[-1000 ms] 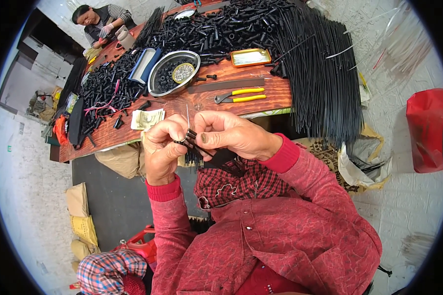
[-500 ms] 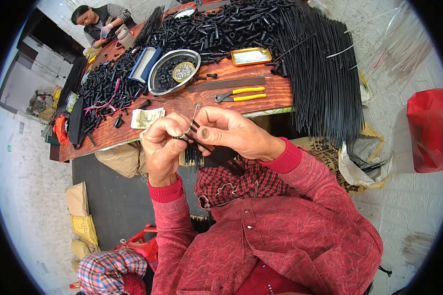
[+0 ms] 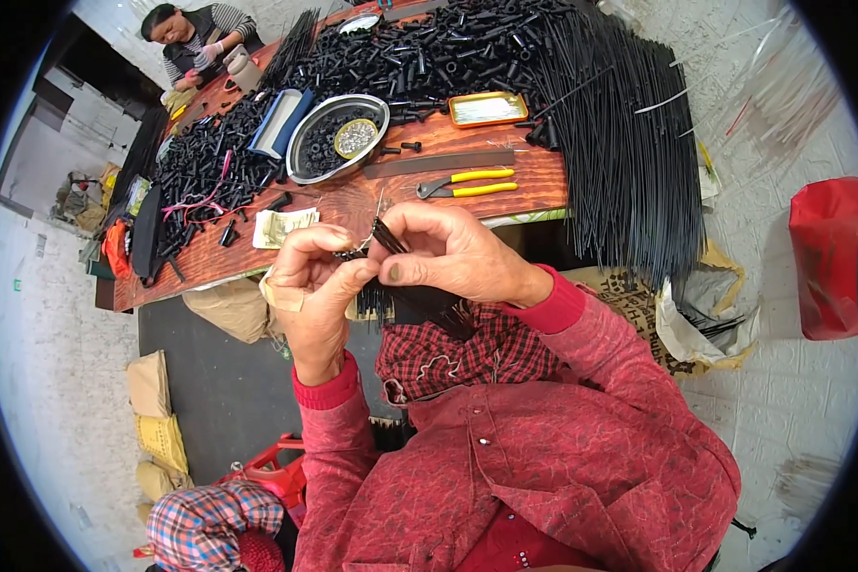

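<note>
My left hand (image 3: 313, 286) and my right hand (image 3: 448, 255) meet close together above my lap, at the near edge of a wooden table (image 3: 353, 205). The right fingers pinch a short black tube (image 3: 388, 234), tilted, with a thin pale wire (image 3: 376, 217) rising from it. The left fingers grip a small black piece (image 3: 346, 255) against it. A bundle of thin black rods (image 3: 405, 303) hangs below my hands, over a red checked cloth (image 3: 458, 355).
On the table lie yellow-handled pliers (image 3: 472, 182), a round metal dish (image 3: 337, 139) of black parts, an orange-rimmed tray (image 3: 487, 109), heaps of black tubes (image 3: 429, 52) and long black rods (image 3: 629, 162). Another person (image 3: 195, 33) works at the far end. A red bin (image 3: 827, 257) stands right.
My hands have stayed together at the same place; the fingers have shifted slightly on the small black tube and wire.
</note>
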Demonstrator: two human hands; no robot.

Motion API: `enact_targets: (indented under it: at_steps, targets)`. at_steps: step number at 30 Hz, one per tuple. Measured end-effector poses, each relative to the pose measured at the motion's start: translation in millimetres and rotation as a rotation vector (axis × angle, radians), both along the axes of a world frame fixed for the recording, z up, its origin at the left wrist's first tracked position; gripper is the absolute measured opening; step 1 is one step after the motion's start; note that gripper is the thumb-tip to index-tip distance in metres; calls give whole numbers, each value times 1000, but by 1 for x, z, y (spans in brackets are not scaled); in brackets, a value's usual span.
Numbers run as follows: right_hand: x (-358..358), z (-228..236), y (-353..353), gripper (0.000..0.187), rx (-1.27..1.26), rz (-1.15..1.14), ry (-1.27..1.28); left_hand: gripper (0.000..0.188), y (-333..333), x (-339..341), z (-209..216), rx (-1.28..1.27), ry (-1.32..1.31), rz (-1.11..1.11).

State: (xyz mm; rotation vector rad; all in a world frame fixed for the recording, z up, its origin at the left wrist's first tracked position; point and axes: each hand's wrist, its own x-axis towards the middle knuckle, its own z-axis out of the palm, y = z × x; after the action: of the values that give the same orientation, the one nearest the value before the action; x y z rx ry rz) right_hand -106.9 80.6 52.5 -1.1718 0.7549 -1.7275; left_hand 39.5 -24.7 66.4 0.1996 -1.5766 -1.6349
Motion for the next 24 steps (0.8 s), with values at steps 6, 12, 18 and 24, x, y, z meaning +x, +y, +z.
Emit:
enact_targets:
  at_steps: [6,12,18,24]
  targets:
    - [-5,-7,-3,14,98,-4,81,37,1,-1,7,32,-29,-18]
    - [1,-6,-6,16,69,-79,138,37,0,0,8,6,-29,-26]
    - [-2,-6,2,16,96,-65,248,37,14,2,16,-51,-76,-9]
    - [2,4,23,18,-48,-106,449,31,15,16,8,-122,73,-153]
